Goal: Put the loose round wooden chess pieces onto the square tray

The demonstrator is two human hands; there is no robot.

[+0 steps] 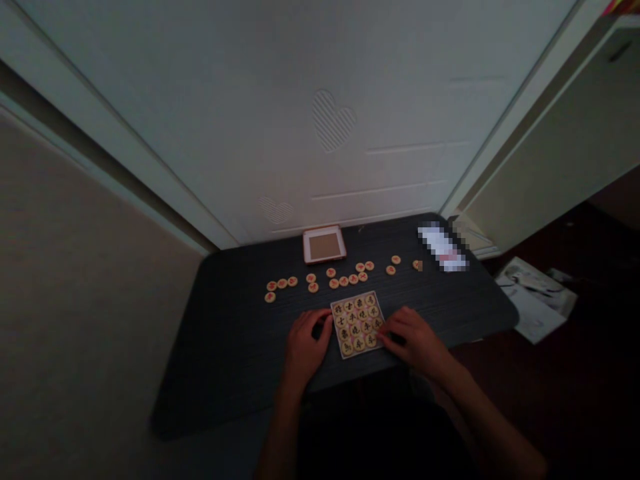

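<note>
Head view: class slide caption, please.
Left hand and right hand flank a pale square box of black-marked round tan pieces.

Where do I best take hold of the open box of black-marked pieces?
Probably grip the box by its left and right walls, coming in from both sides. It lies flat with straight opposite edges, and round pieces sit side by side inside, so a grip from above would likely meet those first.

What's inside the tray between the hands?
The tray holds rows of round, dark-marked pieces. The right hand covers part of its right side; the bottom beneath the pieces is hidden.
</note>
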